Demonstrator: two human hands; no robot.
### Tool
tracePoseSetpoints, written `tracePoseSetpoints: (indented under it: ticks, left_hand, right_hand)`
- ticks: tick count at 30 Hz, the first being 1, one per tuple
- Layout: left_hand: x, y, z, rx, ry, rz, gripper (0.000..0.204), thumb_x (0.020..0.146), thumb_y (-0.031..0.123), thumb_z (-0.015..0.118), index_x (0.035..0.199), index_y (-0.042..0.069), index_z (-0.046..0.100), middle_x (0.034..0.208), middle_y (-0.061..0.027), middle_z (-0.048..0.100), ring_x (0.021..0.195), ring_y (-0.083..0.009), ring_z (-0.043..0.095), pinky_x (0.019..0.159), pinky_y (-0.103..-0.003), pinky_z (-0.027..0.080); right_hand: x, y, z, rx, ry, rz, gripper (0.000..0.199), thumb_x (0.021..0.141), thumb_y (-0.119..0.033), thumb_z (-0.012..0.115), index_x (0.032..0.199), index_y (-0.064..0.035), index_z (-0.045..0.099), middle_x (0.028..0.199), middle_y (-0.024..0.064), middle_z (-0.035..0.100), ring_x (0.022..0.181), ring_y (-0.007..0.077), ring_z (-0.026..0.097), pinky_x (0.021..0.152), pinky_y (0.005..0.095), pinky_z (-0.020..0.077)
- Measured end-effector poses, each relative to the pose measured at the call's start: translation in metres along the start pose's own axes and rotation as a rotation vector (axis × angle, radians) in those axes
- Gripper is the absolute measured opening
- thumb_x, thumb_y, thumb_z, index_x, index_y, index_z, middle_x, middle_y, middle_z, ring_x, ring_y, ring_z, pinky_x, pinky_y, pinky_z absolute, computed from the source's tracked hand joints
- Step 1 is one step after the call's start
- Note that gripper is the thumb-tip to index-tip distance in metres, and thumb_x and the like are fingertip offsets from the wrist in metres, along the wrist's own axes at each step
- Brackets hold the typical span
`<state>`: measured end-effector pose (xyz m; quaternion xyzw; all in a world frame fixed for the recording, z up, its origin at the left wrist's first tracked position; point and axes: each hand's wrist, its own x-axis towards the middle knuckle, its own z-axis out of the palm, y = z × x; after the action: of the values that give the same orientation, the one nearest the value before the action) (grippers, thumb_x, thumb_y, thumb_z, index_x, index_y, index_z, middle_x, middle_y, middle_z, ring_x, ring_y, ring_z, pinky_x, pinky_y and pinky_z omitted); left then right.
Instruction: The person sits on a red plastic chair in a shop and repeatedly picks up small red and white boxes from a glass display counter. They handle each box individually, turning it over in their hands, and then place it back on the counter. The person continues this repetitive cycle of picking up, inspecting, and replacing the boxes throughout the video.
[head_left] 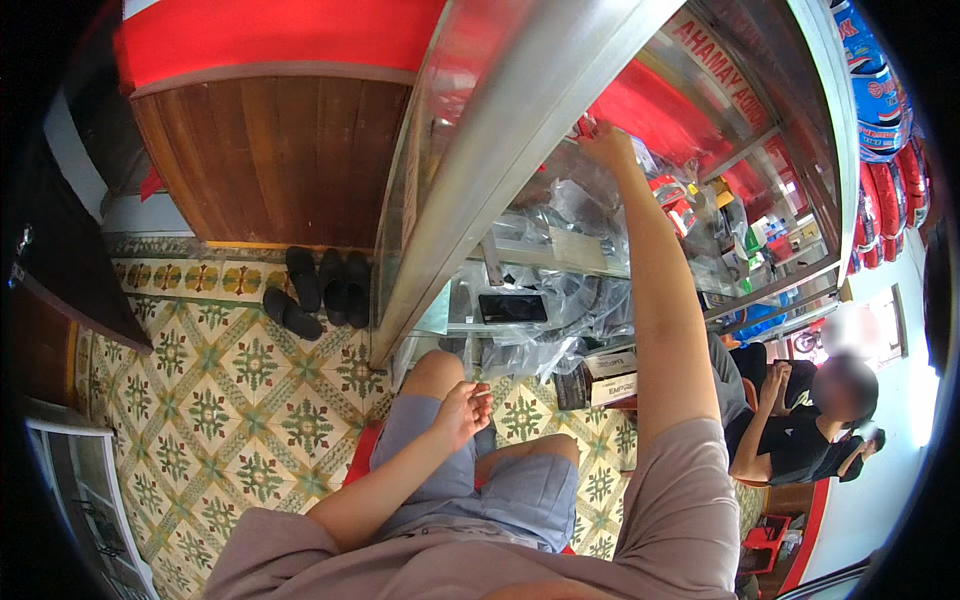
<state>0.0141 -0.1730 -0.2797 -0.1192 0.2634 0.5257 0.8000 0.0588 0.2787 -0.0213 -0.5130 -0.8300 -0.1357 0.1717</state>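
Stretched up into a glass display case (520, 130), my right hand (608, 146) is at the far end of its upper shelf. Its fingers are closed on a small red item (585, 126), mostly covered by the hand, its kind unclear. Clear plastic bags (575, 205) with parts lie on the shelf below that hand, beside red boxes (672, 205). Over my lap, my left hand (462, 412) has its fingers curled in; a thin pale bit shows at the fingertips, too small to name. A black phone (513, 309) lies on the lower shelf.
The case's thick metal frame post slants between my arms. An open carton (608, 380) stands on the right below the case. Black sandals (318, 288) lie on the patterned tile floor (250, 400). At right, a person in black (785, 430) sits near packaged tyres (880, 190).
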Motion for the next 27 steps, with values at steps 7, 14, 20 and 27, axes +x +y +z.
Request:
tracePoseSetpoints:
  ticks: [7,14,20,27]
  left_hand:
    - [0.000,-0.001,-0.002,0.056,0.026,0.022,0.026,0.084,0.030,0.053,0.097,0.009,0.051,0.085,-0.0041,0.053,0.069,-0.0147,0.049,0.064,-0.029,0.042]
    - [0.007,-0.014,-0.005,0.155,0.006,-0.004,0.025,0.084,0.031,0.053,0.096,0.010,0.052,0.085,-0.0038,0.053,0.070,-0.0149,0.049,0.064,-0.028,0.042]
    - [0.009,-0.019,-0.007,0.241,0.048,-0.022,0.026,0.084,0.032,0.052,0.098,0.010,0.052,0.086,-0.0028,0.054,0.072,-0.0138,0.049,0.065,-0.028,0.041]
    - [0.002,-0.032,-0.003,0.519,-0.122,-0.044,0.036,0.087,0.040,0.050,0.110,0.012,0.050,0.093,-0.0045,0.057,0.082,-0.0145,0.053,0.074,-0.030,0.041]
  right_hand:
    - [-0.030,-0.011,-0.048,0.020,-0.200,0.074,0.066,0.066,-0.051,0.067,0.113,-0.0049,0.061,0.112,0.0216,0.061,0.106,0.0339,0.058,0.091,0.0429,0.0458]
    - [-0.062,0.014,-0.049,0.164,0.008,0.126,0.052,0.067,-0.049,0.067,0.092,-0.0032,0.067,0.094,0.0209,0.066,0.084,0.0324,0.066,0.078,0.0405,0.0511]
    - [-0.131,0.037,-0.102,1.123,-0.134,0.463,0.043,0.081,-0.040,0.058,0.097,0.0004,0.061,0.082,0.0080,0.060,0.082,0.0236,0.064,0.078,0.0340,0.0513]
    - [-0.320,0.051,-0.153,1.792,0.044,0.355,0.053,0.088,-0.038,0.047,0.116,0.0066,0.052,0.105,0.0172,0.063,0.087,0.0252,0.065,0.083,0.0367,0.0496]
